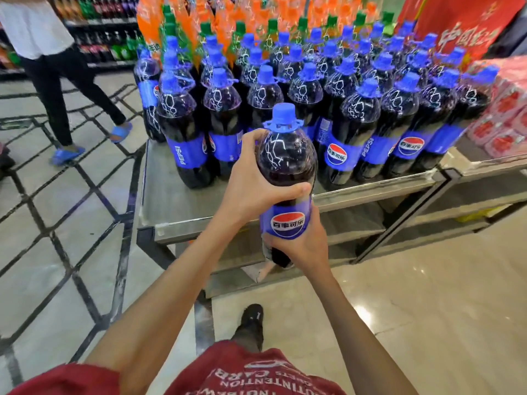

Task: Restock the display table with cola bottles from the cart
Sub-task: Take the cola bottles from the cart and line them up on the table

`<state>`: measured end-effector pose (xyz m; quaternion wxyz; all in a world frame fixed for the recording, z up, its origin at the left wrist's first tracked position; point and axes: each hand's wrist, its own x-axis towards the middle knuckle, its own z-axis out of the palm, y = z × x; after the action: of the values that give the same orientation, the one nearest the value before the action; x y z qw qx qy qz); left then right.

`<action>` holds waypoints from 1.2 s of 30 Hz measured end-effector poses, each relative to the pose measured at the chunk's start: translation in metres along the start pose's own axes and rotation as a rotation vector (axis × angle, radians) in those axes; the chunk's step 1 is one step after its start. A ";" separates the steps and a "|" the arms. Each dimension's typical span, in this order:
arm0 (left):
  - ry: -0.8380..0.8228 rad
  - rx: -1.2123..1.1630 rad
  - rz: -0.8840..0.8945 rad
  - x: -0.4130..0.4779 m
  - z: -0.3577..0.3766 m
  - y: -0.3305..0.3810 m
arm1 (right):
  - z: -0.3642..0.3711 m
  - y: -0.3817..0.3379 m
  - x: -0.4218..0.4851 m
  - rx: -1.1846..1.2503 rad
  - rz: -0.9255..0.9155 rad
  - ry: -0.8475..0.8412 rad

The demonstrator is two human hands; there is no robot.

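I hold a large cola bottle (286, 155) with a blue cap and blue label upright in front of the metal display table (171, 206). My left hand (256, 183) grips its dark upper body, thumb across the front. My right hand (299, 240) grips the lower part below the label. The bottle hangs over the table's front edge. Several rows of matching cola bottles (356, 109) stand on the table behind it. A bare strip of tabletop lies at the front left. The cart is not in view.
Green-capped and orange soda bottles (251, 27) fill the table's back. Red and white packs (507, 109) sit on an adjoining table at right. A person in blue slippers (68, 155) walks at left. A lower shelf (427, 218) runs under the table. My shoe (252, 317) is below.
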<state>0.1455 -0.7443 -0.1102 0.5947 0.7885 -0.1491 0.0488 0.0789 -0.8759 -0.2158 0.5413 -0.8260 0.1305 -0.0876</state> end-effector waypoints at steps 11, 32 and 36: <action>-0.112 -0.034 0.118 0.130 0.020 -0.031 | 0.012 -0.006 0.123 -0.005 0.043 0.139; -0.299 0.034 0.166 0.197 0.045 -0.076 | 0.014 0.034 0.204 -0.051 0.024 0.331; -0.312 0.057 0.151 0.201 0.044 -0.081 | 0.022 0.040 0.208 -0.092 0.046 0.358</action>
<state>0.3558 -0.8014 -0.1470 0.5364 0.7896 -0.2970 -0.0253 0.2783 -0.9367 -0.2604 0.4730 -0.8178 0.2477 -0.2148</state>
